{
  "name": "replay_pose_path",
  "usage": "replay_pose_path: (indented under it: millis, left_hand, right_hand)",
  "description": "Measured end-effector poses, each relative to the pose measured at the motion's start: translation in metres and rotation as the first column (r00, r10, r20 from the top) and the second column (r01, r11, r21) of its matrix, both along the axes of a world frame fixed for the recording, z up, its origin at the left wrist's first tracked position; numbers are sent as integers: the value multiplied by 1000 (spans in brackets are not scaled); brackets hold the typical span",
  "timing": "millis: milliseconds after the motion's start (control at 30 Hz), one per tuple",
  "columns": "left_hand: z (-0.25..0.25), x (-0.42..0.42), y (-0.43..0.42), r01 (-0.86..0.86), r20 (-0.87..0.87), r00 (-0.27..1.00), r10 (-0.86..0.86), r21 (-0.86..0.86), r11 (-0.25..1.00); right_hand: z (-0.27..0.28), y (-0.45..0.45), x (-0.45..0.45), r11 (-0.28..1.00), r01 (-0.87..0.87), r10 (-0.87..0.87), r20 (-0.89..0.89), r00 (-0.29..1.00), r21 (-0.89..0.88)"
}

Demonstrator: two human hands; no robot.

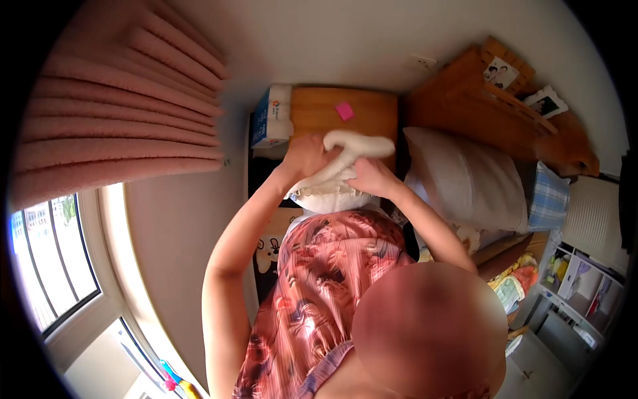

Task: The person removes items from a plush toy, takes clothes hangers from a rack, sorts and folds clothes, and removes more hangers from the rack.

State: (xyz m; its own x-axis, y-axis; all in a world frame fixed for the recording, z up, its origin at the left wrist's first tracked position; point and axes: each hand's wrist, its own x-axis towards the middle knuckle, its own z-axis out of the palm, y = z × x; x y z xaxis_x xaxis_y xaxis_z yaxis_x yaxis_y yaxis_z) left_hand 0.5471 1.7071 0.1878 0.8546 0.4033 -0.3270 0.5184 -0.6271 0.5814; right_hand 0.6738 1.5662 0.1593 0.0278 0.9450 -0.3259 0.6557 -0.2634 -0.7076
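Observation:
A fluffy cream-white piece of fabric point(362, 143) is bunched up in front of my body, with a paler white part point(329, 201) hanging at my waist. My left hand point(309, 158) is closed on the left side of the fabric, its fingers partly hidden behind it. On the right side, my right hand point(371, 177) pinches the fabric from below. A rolled end of it sticks out to the upper right, above my right hand. Small ring-like shapes show along the lower edge, too small to make out.
Beyond my hands is a wooden cabinet top point(312, 106) with a pink note point(344, 111) and a tissue pack point(272, 116). A bed with a pillow point(465, 179) lies to the right. Pink curtains point(126, 113) hang left, above a window point(56, 253).

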Motion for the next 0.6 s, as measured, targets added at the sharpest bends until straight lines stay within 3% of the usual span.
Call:
replay_pose_path:
  millis: [67,167,267,300,367,400,467,500,600]
  left_hand:
    - [-16,5,11,115,-132,984,-120,-44,992]
    - [2,13,23,150,-197,959,-204,-258,954]
    - [-15,17,22,143,-307,921,-239,-306,941]
    - [-7,20,24,112,-342,910,-236,-346,932]
    - [19,15,32,36,-410,884,-225,-421,906]
    - [15,8,34,29,-277,939,-205,-529,848]
    - [-4,-10,39,60,-11,995,-98,-721,691]
    - [-11,-15,43,97,-22,985,-171,-745,660]
    - [-32,-40,48,-142,-146,989,24,-893,426]
  right_hand:
    - [9,-5,-4,949,42,-76,98,992,313]
    - [2,-4,-3,705,-176,-115,356,927,687]
    - [22,12,-9,749,-138,-253,471,845,648]
    - [10,12,-4,768,-89,-258,434,863,634]
    - [11,8,2,909,130,-232,222,947,397]
    - [11,6,7,947,209,-241,107,965,244]
    - [16,4,16,951,199,-212,31,977,237]
    - [16,3,18,959,177,-187,27,982,223]
    - [17,2,20,973,138,-151,62,987,184]
